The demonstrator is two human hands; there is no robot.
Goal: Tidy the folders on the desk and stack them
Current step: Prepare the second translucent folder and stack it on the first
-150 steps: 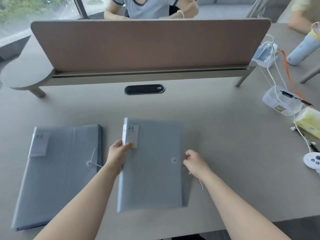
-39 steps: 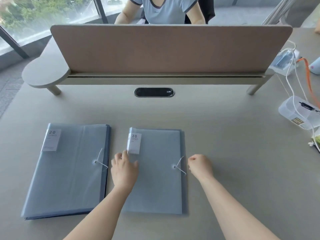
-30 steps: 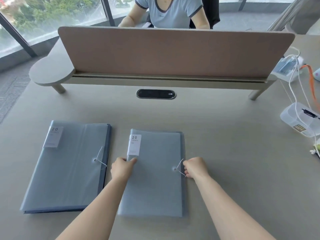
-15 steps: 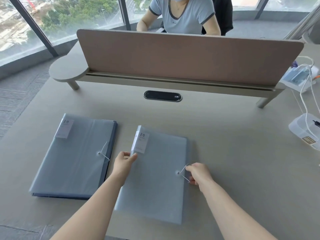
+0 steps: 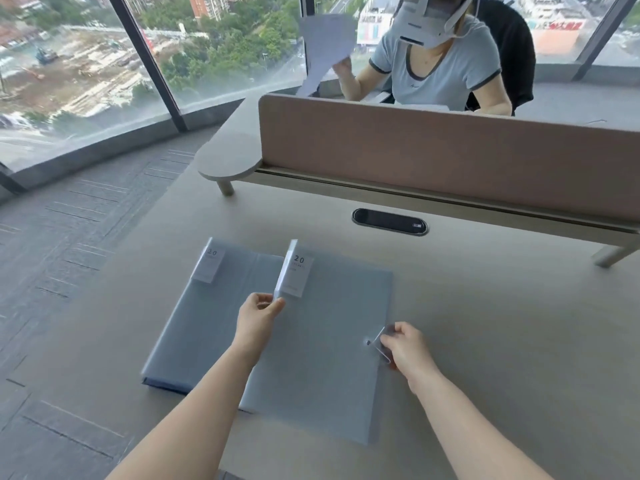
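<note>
Two grey-blue folders with white "20" labels lie on the desk. The left folder point(image 5: 204, 327) rests flat near the desk's left edge. The right folder point(image 5: 329, 341) is lifted at its left side and overlaps the left folder's right part. My left hand point(image 5: 258, 315) pinches the right folder's left edge just below its label. My right hand point(image 5: 403, 346) grips the same folder's right edge beside the string clasp point(image 5: 369, 342).
A brown divider screen point(image 5: 450, 157) on a raised shelf crosses the desk behind the folders, with a black cable port point(image 5: 389, 221) in front of it. A person sits beyond it holding paper. The desk's left edge drops to grey carpet point(image 5: 69, 254).
Both hands have carried the right folder leftward and raised its left edge, so it now overlaps the left folder. The camera has turned left, and the items at the right are out of view.
</note>
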